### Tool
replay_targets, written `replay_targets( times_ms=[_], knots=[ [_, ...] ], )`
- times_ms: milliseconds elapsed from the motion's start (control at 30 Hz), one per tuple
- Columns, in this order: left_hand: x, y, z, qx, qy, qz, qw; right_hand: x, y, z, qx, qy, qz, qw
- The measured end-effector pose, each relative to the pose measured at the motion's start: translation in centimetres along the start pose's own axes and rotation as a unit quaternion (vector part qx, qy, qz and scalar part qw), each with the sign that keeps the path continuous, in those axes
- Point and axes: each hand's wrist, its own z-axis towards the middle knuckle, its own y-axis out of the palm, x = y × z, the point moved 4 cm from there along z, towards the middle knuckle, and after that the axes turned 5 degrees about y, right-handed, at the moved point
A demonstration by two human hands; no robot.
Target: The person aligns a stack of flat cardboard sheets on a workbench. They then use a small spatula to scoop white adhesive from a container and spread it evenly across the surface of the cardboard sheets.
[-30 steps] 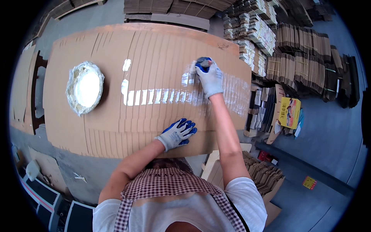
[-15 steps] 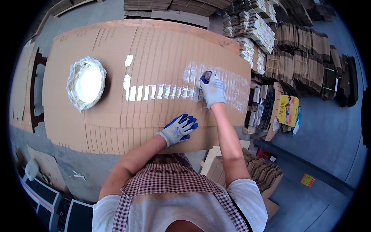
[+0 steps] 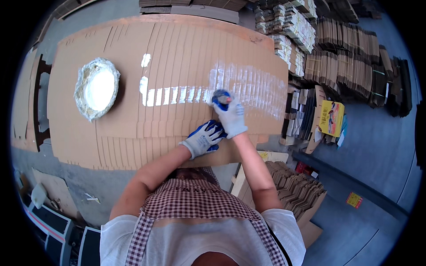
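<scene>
Overlapping brown cardboard sheets [image 3: 120, 126] lie fanned across the table, with narrow strips of each edge showing. A band of white paste [image 3: 177, 95] crosses them and thins into translucent streaks on the right. My right hand [image 3: 231, 119], in a white and blue work glove, is closed round a dark, rounded brush-like tool [image 3: 220, 95] at the paste band; its working end is hidden. Beside it, my left hand [image 3: 203, 139], gloved alike, rests flat on the near cardboard with fingers extended. A round basin [image 3: 80, 95], wrapped in crusted plastic and holding white paste, stands on the left.
The wooden table edge [image 3: 199, 21] shows along the far side. To the right stand bundled cardboard stacks [image 3: 350, 75] and a yellow box [image 3: 331, 118]. More folded cardboard [image 3: 293, 190] sits close to my right elbow. Dark-panelled equipment [image 3: 53, 221] is at lower left.
My right hand has moved left and toward me with the brush-like tool, coming up beside my left hand. More streaked paste shows where it was. My left hand stays on the cardboard.
</scene>
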Motion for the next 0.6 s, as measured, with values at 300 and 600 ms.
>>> replay_targets(
  times_ms=[300,600],
  knots=[
    [0.0,0.2,-0.3,-0.031,-0.005,0.002,1.000,-0.5,-1.6,-4.3,0.046,0.069,0.041,0.996],
    [-0.2,-0.1,-0.5,-0.032,-0.002,0.029,0.999,6.8,-7.3,-6.5,0.197,0.233,0.162,0.938]
  ],
)
